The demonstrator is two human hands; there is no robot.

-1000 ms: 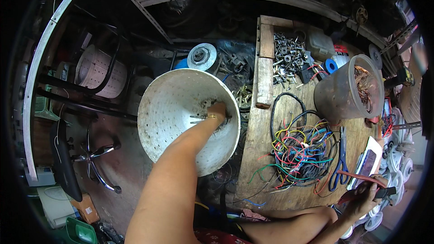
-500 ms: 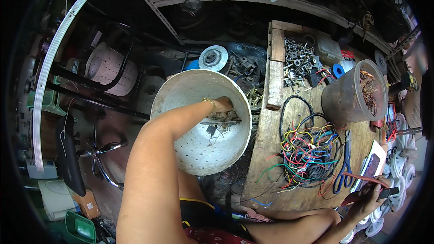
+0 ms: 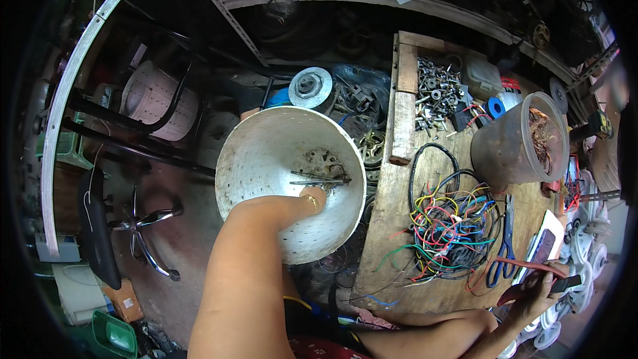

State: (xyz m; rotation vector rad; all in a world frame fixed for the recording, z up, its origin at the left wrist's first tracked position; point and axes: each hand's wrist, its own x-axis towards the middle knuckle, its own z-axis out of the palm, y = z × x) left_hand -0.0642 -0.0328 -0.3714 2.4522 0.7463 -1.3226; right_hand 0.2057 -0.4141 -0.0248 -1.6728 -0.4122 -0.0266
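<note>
My left arm reaches down into a whitish perforated tub (image 3: 256,153). The left hand (image 3: 314,198), with a bracelet at the wrist, is low inside, next to a thin dark rod (image 3: 319,181) and a small heap of dirty scraps (image 3: 325,159). Its fingers are mostly hidden, so whether they grip anything does not show. At the lower right, my right hand (image 3: 539,298) is closed around what look like red-handled pliers (image 3: 531,264). Their handles point left and the black end sticks out to the right.
A wooden bench (image 3: 385,252) at right bears tangled coloured wires (image 3: 452,226), blue-handled scissors (image 3: 506,246), loose bolts (image 3: 438,90) and a plastic bucket of copper scrap (image 3: 502,143). Left of the tub stand a chair base (image 3: 138,225) and a metal frame post (image 3: 63,106).
My left hand has moved from the far right inside of the tub toward me, down to the near side of the scraps. The right hand stays nearly where it was, still holding the pliers.
</note>
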